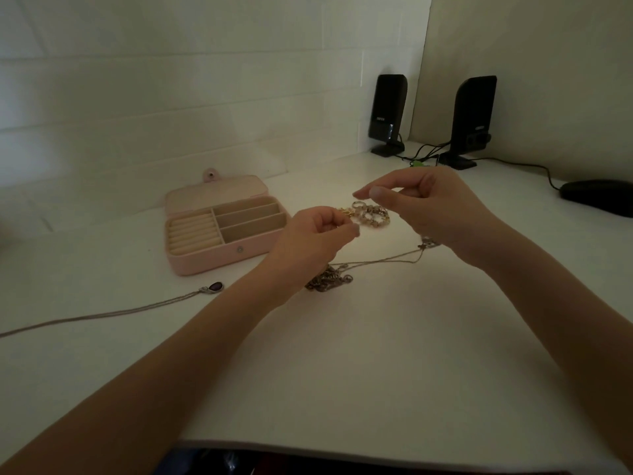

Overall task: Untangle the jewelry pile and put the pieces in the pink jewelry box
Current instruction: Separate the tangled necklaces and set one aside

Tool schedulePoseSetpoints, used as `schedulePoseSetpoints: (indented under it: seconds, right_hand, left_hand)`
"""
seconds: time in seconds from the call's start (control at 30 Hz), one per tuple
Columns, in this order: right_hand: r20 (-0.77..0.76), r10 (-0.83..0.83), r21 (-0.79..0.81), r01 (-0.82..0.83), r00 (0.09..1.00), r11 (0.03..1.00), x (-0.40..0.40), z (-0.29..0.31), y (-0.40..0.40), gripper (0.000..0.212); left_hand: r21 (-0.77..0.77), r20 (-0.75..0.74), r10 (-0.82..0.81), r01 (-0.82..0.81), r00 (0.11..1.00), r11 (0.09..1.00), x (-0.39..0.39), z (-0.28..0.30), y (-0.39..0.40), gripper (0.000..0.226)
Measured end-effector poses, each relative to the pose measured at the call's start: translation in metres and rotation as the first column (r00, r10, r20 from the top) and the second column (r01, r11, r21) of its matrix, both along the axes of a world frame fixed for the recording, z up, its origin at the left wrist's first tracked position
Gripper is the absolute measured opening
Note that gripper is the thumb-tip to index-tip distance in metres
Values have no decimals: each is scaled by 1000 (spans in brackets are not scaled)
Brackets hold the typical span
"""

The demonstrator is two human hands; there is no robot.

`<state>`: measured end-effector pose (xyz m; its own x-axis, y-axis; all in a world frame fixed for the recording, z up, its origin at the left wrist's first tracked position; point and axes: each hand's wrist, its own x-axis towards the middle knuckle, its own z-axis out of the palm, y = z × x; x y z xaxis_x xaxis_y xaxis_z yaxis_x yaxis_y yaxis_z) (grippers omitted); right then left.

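Two hands work over tangled jewelry on a white desk, the open pink box at left of centre.

At upper right stand two black speakers (388, 114) with trailing cables and a dark mouse (599, 197). The left hand (315, 234) curls its fingers around a gold clasp (345, 212); the right hand (431, 207) pinches thumb to forefinger, on what I cannot tell. Beyond and between them lies a beaded bracelet cluster (371, 216), knobbly and pale. A heap of metal chain (329, 279) sits below the left hand, partly hidden by the wrist. A thin necklace with a dark teardrop pendant (215, 287) trails toward the left edge. The pink jewelry box (222, 231), rounded, shows cream ring rolls and slotted compartments.
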<state>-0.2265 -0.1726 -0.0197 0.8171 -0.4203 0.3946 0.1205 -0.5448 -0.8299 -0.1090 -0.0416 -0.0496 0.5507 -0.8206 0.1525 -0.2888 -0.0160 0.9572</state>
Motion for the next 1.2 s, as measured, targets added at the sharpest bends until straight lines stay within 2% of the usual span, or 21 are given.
schedulePoseSetpoints:
  seconds: [0.1,0.17,0.3,0.4,0.5,0.67,0.83,1.03,1.2]
  right_hand:
    - [34,97,170,-101,995,980,-3,4,-1,26]
    - [13,118,190,-118,993,975,-4,5,-2,27]
    - [-154,68,96,-53,986,994,-2,4,-2,31]
    - [-240,50,78,-32,969,996,1,2,0,29]
    - [-236,37,58,-24,971,998,1,1,-2,34]
    - [-272,36,-65,-56,962,996,1,-1,-1,40]
    - [-294,58,-73,-83,954,994,2,-1,-2,38]
    - [-269,85,-65,-106,960,992,2,0,0,36]
    - [-297,67,-143,-114,953,983,4,-5,2,36]
  left_hand:
    - [9,10,6,-6,1000,1000,-1,2,2,14]
    - [-29,-24,4,-5,1000,1000,-1,4,3,14]
    - [-147,-156,25,-48,987,988,2,7,4,20]
    - [-158,-127,51,-71,991,985,0,6,4,20]
    - [-169,-113,49,-68,992,983,-1,5,5,18]
    - [-195,-77,66,-80,995,977,0,4,7,19]
    - [-197,20,90,-85,996,977,-1,1,6,26]
    - [-223,-26,104,-108,994,969,4,-1,1,27]
    - [-237,45,110,-96,993,967,5,0,0,28]
